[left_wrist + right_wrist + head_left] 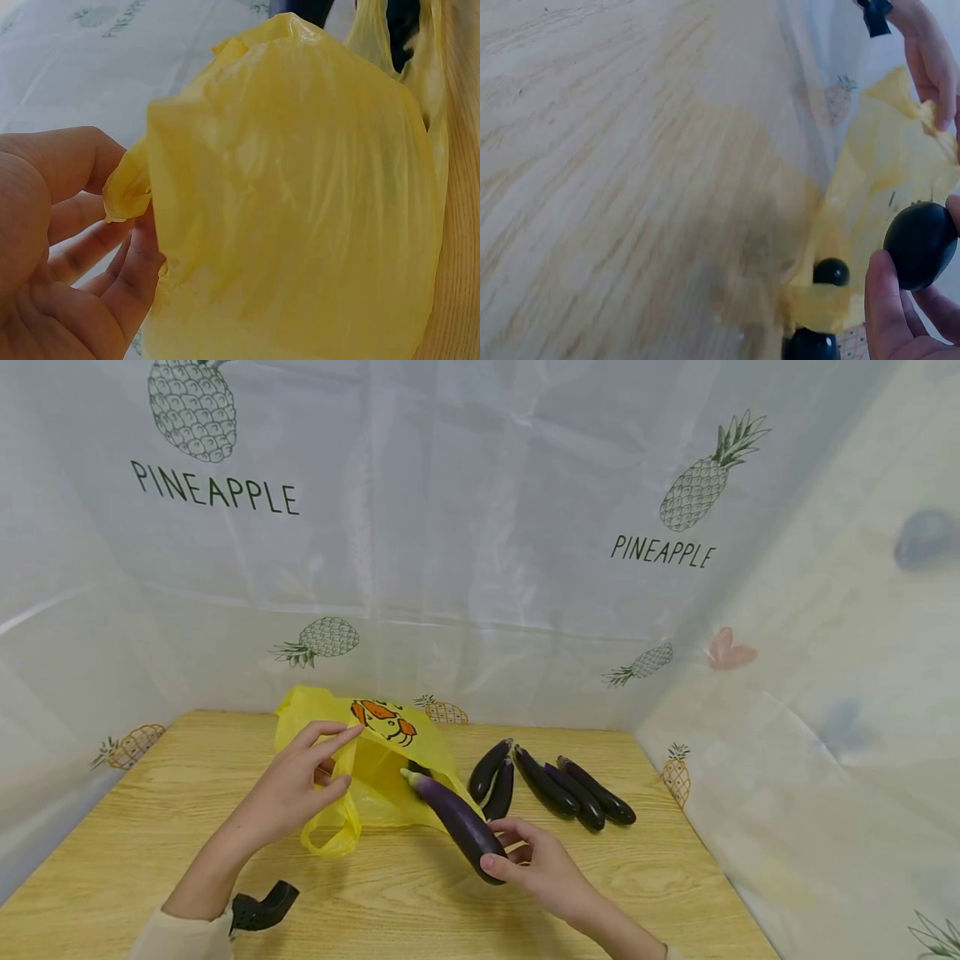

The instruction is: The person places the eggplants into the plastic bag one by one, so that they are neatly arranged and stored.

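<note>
My left hand (pixel 296 781) is at the mouth of a yellow plastic bag (pixel 431 735), holding its edge near a handle loop, and the bag gapes toward the right. In the left wrist view the fingers (pixel 135 281) curl behind a folded yellow corner of the bag (pixel 300 202). With thumb and fingers my right hand (pixel 547 868) grips the rounded end of a dark purple eggplant (pixel 461 818). Its pale stem end points into the bag's opening. Behind that stem, a dark shape (pixel 418 767) shows inside the bag.
Several more eggplants (pixel 547 785) lie on the wooden table (pixel 405 910) right of the bag. A black curved piece (pixel 264 906) sits at my left wrist. Pineapple-printed sheeting (pixel 480 527) hangs behind the table and along both sides.
</note>
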`<state>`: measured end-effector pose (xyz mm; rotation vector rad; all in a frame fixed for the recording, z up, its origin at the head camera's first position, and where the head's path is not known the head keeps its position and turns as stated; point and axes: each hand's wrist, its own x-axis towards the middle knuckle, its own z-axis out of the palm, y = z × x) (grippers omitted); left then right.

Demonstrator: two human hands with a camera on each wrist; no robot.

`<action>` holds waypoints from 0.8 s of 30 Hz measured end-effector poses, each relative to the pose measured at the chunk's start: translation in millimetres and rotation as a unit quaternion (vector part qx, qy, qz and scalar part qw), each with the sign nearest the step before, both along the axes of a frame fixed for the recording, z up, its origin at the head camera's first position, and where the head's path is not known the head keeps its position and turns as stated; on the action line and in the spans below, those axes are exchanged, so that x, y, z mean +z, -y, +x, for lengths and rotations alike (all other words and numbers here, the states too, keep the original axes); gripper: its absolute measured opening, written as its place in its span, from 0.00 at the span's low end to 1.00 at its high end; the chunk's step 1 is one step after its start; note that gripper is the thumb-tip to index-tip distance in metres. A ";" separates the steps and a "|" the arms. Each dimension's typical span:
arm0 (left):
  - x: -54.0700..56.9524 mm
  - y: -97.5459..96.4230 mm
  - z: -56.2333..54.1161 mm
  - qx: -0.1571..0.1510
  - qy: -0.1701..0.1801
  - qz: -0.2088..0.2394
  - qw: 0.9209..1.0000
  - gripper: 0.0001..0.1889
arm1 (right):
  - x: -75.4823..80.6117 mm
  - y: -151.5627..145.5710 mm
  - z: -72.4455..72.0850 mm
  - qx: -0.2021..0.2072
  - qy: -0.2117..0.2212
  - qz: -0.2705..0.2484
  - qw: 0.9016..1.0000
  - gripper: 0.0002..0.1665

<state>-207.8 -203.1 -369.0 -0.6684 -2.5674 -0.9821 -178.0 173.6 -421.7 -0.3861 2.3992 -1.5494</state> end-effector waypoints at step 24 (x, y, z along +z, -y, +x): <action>-0.9 -0.6 0.1 -0.005 -0.005 0.001 1.000 0.34 | -27.8 72.4 -29.1 -0.072 -0.069 0.009 0.995 0.31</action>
